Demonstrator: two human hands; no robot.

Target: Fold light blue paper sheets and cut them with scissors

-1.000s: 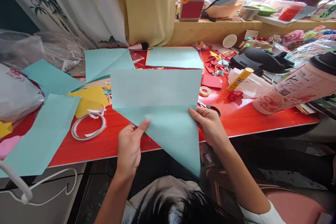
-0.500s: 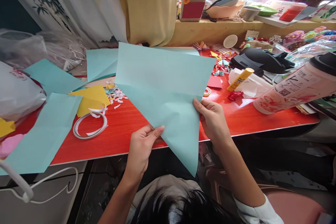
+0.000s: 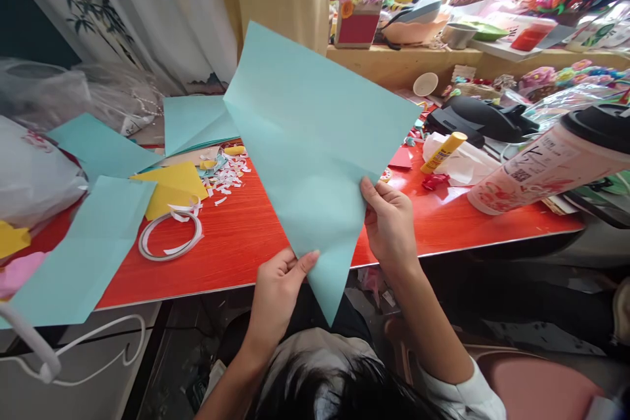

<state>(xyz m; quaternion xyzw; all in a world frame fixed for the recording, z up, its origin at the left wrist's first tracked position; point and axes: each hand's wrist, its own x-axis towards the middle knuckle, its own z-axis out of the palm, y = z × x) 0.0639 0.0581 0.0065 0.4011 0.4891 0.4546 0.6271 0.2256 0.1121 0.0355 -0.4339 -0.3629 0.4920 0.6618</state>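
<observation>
A large light-blue paper sheet (image 3: 315, 138) is held up above the front of the red table (image 3: 221, 236), its pointed lower corner hanging past the table edge. My left hand (image 3: 283, 289) pinches its lower left edge between thumb and fingers. On the right edge, my right hand (image 3: 388, 220) grips the sheet the same way, thumb on top. The paper bulges slightly between the two hands. A roll of white tape (image 3: 170, 236) lies to the left, beside a yellow paper piece (image 3: 177, 187).
More blue sheets (image 3: 93, 249) lie at the left, one overhanging the front edge. White paper scraps (image 3: 229, 174) are behind the tape. At the right are a glue stick (image 3: 443, 152), a leaning pink cup (image 3: 546, 161) and a black object (image 3: 485, 118).
The blue sheet has turned clockwise, its upper left corner rising and its bottom tip swinging left. My left hand has moved slightly right, and my right hand slightly left. Both still hold the paper.
</observation>
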